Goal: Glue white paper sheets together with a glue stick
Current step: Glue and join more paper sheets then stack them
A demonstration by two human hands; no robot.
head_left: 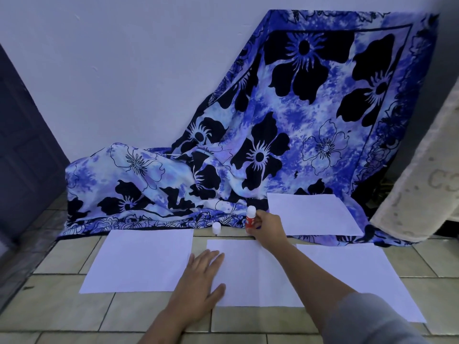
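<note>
- The glue stick is held upright, clamped in the fingers of the right hand, at the far edge of the middle sheet, below the frame's centre.
- Its white cap stands apart to the left.
- The left hand is laid flat on the middle sheet with its fingers straight.
- The sheet could be dragged or creased if that pressure is eased during a stroke.
- The stick could dry out while the cap is left off.
- A left sheet and a right sheet lie alongside, and a fourth sheet lies on the floral cloth.
- The cloth's hem lies near the stick and could be smeared.
</note>
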